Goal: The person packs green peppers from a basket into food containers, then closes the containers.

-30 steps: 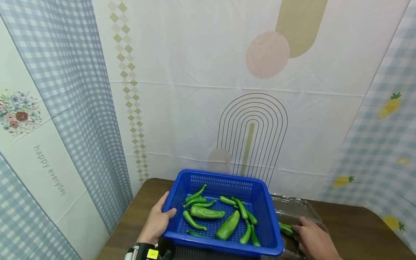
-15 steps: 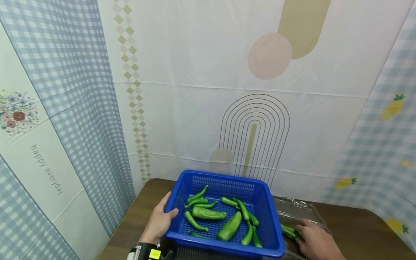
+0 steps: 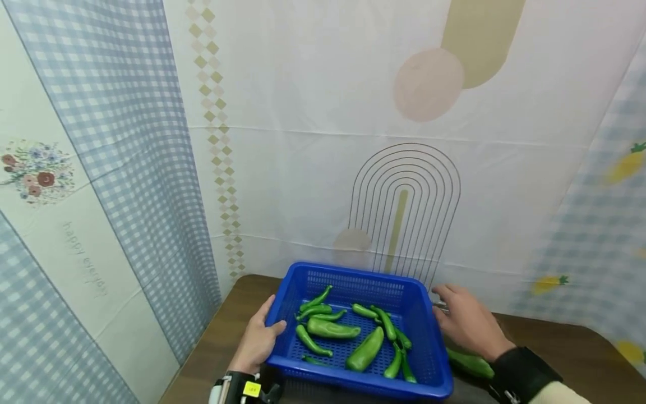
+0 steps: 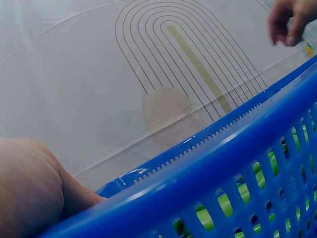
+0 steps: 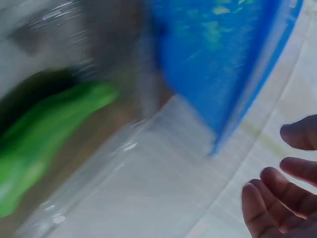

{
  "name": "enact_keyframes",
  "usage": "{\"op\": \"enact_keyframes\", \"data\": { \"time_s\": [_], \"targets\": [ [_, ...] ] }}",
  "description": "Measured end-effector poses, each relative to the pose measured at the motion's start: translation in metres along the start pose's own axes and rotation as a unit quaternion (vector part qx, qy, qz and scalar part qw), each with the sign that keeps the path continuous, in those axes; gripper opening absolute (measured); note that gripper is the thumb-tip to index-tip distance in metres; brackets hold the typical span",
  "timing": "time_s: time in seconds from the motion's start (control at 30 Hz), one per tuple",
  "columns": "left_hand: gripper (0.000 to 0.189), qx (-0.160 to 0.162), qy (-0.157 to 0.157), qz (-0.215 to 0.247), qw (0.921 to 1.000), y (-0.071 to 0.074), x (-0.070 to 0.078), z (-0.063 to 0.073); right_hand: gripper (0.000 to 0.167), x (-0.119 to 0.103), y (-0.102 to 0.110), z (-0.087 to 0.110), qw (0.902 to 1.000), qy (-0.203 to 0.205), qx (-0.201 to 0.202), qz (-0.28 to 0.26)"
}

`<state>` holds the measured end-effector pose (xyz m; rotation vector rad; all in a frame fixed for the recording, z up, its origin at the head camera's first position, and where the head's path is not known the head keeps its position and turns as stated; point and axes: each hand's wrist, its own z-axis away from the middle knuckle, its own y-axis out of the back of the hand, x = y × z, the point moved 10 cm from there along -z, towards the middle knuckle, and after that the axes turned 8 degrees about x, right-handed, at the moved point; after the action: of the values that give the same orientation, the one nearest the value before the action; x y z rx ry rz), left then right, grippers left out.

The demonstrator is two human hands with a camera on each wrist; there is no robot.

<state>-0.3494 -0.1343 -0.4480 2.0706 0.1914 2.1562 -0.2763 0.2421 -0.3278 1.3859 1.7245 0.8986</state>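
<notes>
A blue slotted plastic basket (image 3: 363, 382) stands on the table with several green peppers in it. Two of them are larger, such as the pale green pepper (image 3: 365, 349) in the middle. My left hand (image 3: 254, 343) grips the basket's left rim, thumb over the inside edge. Beyond the right rim, my right hand (image 3: 469, 322) is raised with relaxed, slightly bent fingers and nothing between them. Below it a large green pepper (image 5: 54, 134) lies in a clear plastic tray (image 5: 143, 153); the right wrist view is blurred.
The brown wooden table (image 3: 545, 331) extends to the right of the basket. A patterned cloth (image 3: 303, 185) hangs right behind it, and a blue checked cloth (image 3: 136, 140) closes off the left side.
My right hand has let go of the green pepper in the tray and moved up and left, toward the basket's right rim. The left hand keeps its grip on the basket.
</notes>
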Motion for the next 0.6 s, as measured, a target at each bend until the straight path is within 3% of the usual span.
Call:
{"op": "enact_keyframes", "data": {
  "time_s": [0.17,0.3,0.47,0.6],
  "targets": [
    [0.071,-0.007,-0.008,0.008,0.9999,-0.009,0.002,-0.002,0.048,-0.045,-0.012,-0.027,0.9981,0.061,-0.01,-0.004],
    [0.07,-0.003,0.0,0.0,1.0,-0.007,0.0,-0.002,0.047,-0.085,-0.042,-0.039,0.992,0.098,-0.07,-0.039],
    [0.07,0.0,0.001,-0.006,1.0,-0.005,0.0,-0.003,0.043,-0.134,-0.086,-0.047,0.9733,0.16,-0.151,-0.066],
    [0.071,0.006,0.009,-0.008,0.9999,0.0,-0.005,-0.002,0.042,-0.174,-0.119,-0.044,0.9527,0.233,-0.188,-0.053]
  ]
}}
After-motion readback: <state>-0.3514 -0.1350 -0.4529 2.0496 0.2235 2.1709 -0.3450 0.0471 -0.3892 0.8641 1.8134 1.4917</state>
